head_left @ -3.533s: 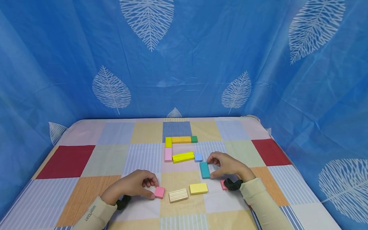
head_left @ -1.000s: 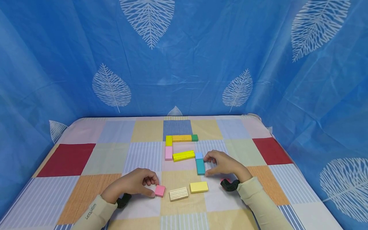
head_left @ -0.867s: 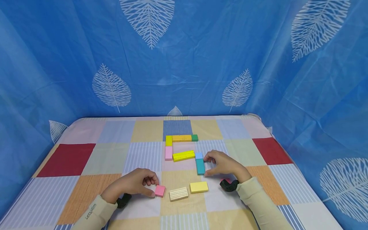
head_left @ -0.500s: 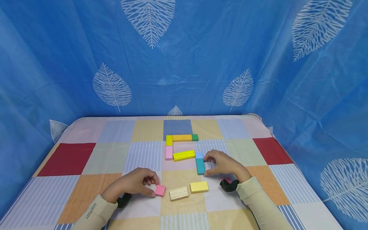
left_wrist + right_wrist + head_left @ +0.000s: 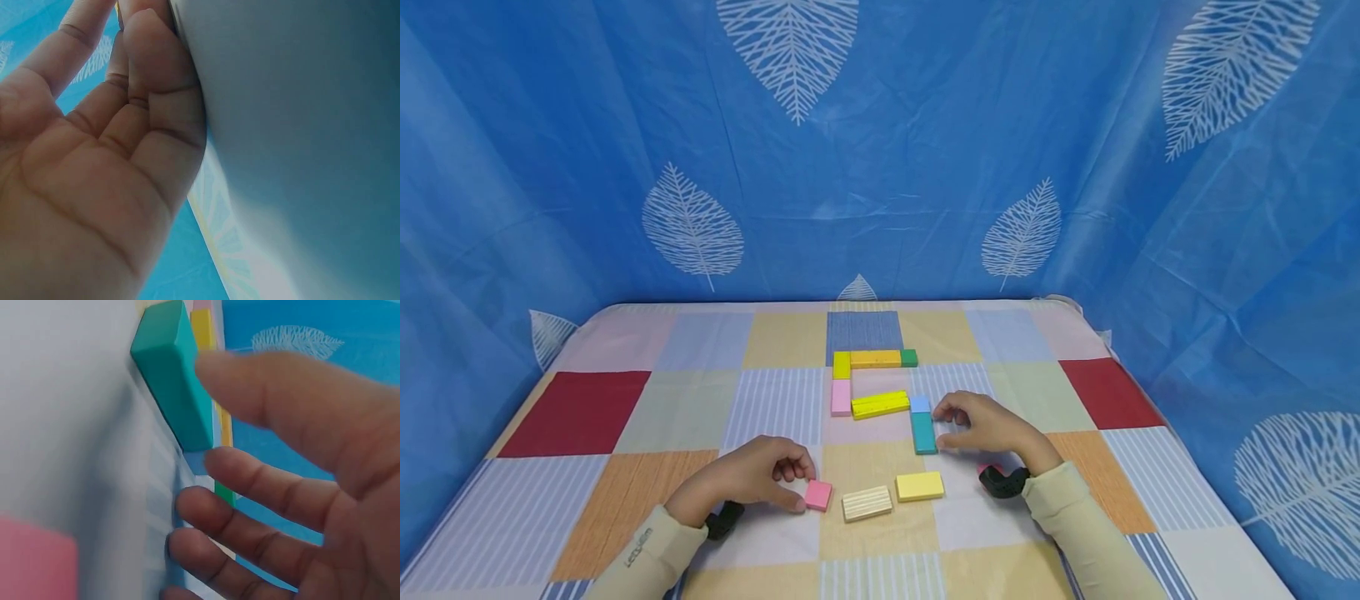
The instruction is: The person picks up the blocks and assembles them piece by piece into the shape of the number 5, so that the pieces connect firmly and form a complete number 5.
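In the head view my left hand (image 5: 757, 472) rests on the cloth with fingers loosely bent, thumb tip and index fingertip right at the left side of a small pink block (image 5: 818, 495). The left wrist view shows its palm and bent fingers, but no block. My right hand (image 5: 992, 427) is just right of a teal block (image 5: 924, 434), which lies lined up with a small light-blue block (image 5: 920, 404). In the right wrist view its thumb and fingers are spread apart beside the teal block (image 5: 172, 375), with nothing pinched between them.
Yellow (image 5: 842, 365), pink (image 5: 841, 397), orange (image 5: 876, 359) and green (image 5: 909, 358) blocks form a bent line behind. A slanted yellow block (image 5: 880, 405) lies inside. Nearer are a striped wooden block (image 5: 867, 504) and a pale yellow block (image 5: 919, 486). Another pink block (image 5: 34, 562) is by my right wrist.
The teal block has moved left and straightened to line up with the light-blue block. My right hand moved with it, then drew slightly off to the right. The left hand has stayed put.
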A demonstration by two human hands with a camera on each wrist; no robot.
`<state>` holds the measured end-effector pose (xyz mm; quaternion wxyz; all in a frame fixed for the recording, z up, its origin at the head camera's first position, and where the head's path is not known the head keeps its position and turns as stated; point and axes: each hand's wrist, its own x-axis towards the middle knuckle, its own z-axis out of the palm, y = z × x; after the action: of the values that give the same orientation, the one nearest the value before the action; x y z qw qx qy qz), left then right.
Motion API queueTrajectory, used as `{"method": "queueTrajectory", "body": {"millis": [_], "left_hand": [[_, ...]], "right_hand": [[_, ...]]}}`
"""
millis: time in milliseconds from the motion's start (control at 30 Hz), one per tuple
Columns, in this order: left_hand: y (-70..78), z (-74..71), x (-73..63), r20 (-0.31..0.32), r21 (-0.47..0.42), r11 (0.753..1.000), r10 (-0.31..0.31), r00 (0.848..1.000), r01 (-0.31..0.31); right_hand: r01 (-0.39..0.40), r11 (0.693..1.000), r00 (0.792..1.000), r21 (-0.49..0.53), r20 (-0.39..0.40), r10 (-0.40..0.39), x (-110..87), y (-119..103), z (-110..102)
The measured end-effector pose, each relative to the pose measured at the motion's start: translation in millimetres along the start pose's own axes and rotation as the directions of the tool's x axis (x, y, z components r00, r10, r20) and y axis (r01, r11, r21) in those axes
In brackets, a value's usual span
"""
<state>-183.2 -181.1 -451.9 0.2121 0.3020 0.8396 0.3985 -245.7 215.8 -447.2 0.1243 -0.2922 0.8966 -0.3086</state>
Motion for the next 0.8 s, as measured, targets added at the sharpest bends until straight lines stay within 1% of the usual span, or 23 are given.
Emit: {"method": "queueTrajectory", "body": {"millis": [133, 333, 467, 567, 700, 800], "left_hand": [[0.4, -0.8, 0.1, 0.002, 0.005, 1.0, 0.01, 1.0, -0.01], [1.5, -1.3, 0.4, 0.002, 0.001, 1.0, 0.007, 1.0, -0.007], [1.5, -1.1, 0.6, 0.002, -0.005, 1.0, 0.0, 1.0, 0.0], [1.5, -1.0, 0.3, 0.002, -0.007, 1.0, -0.001, 1.0, 0.001], [1.8, -1.4, 0.1, 0.002, -0.006, 1.0, 0.004, 1.0, -0.004], [1.7, -1.7, 0.3, 0.003, -0.005, 1.0, 0.006, 1.0, -0.006]], "right_hand": [[0.048, 0.998, 0.998, 0.04, -0.042, -0.047, 0.6, 0, 1], [0.107, 0.983, 0.99, 0.149, -0.111, -0.091, 1.1, -4, 9], [0.169, 0.97, 0.979, 0.173, -0.146, -0.144, 0.7, -8, 15], [0.235, 0.957, 0.964, 0.17, -0.17, -0.206, 1.2, -11, 19], [0.314, 0.934, 0.943, 0.174, -0.172, -0.285, 1.4, -15, 21], [0.342, 0.922, 0.938, 0.181, -0.134, -0.321, 0.7, -17, 20]]}}
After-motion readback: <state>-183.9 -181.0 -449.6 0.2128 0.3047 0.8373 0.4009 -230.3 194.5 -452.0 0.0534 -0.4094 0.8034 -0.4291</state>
